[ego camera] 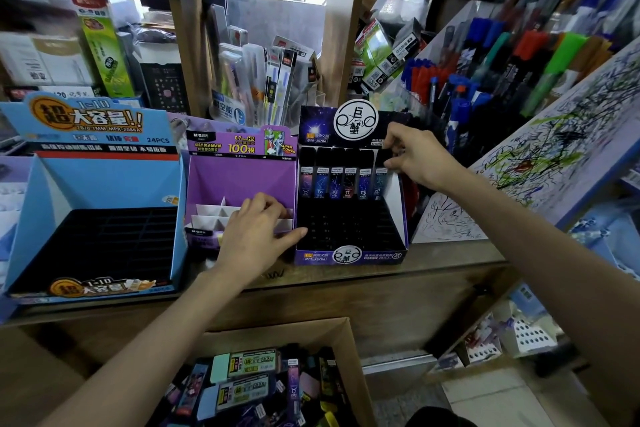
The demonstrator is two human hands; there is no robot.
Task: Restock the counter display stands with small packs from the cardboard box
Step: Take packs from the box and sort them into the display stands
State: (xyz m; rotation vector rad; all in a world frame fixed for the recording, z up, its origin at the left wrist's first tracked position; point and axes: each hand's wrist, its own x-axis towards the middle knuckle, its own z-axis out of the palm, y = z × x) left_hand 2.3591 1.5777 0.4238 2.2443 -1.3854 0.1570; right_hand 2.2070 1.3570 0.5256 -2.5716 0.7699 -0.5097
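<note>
Counter (433, 260): 3 display stands sit side by side on it. The blue stand (104, 184) is at the left, the purple stand (239, 180) in the middle, and the dark stand (349, 255) at the right, its side against the purple one.

Dark stand: 1 back row of 6 upright packs (334, 182). The slots in front of that row show only black dividers.

Purple stand: white dividers are visible. Whether any slot holds stock cannot be told.

Blue stand: a black slotted tray, with no pack visible in it.

Right hand (419, 158): at the right end of the back row, thumb and fingertips pinching the top of the end pack (380, 184). That pack stands upright in its slot beside the stand's white side wall.

Left hand (256, 236): spread, palm down, resting on the front of the purple stand. Its fingers lie over the white dividers and its thumb reaches across to the dark stand's left edge. It holds nothing.

Box (349, 357): open, below the counter edge between the 2 forearms. Loose packs (249, 381) lie jumbled inside, some dark, some pale green and blue.

Right of the stands: racks of pens (485, 55) and a scribbled sheet (554, 135).
</note>
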